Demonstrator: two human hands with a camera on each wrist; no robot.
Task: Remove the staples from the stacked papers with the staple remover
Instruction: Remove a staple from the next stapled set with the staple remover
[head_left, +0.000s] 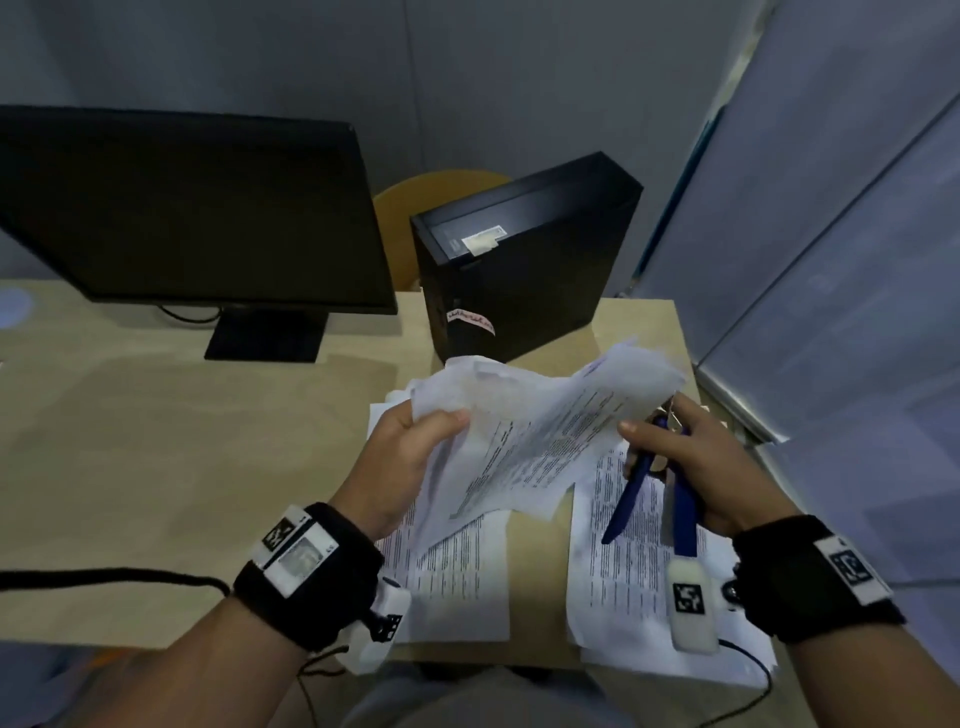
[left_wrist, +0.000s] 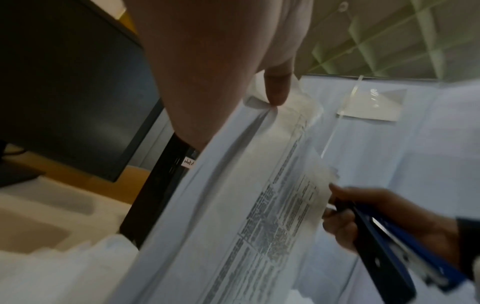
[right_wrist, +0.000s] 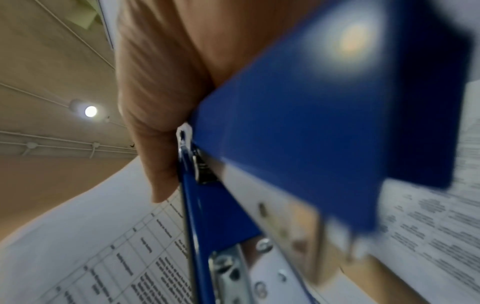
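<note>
head view: the left hand (head_left: 410, 457) grips a lifted sheaf of stacked papers (head_left: 540, 426) above the worktop (head_left: 182, 441), fingers curled round its left edge; the right hand (head_left: 691, 467) clamps the blue staple remover (head_left: 636, 488) at the sheaf's right corner. loose printed sheets (head_left: 634, 582) lie beneath, near the worktop's front edge. a monitor (head_left: 192, 208) and computer case (head_left: 524, 260) stand behind; open worktop lies to the left. the right wrist view alone shows the tool's metal hinge (right_wrist: 228, 267); the left wrist view alone shows a fingertip (left_wrist: 276, 90) pressing the paper's top.
</note>
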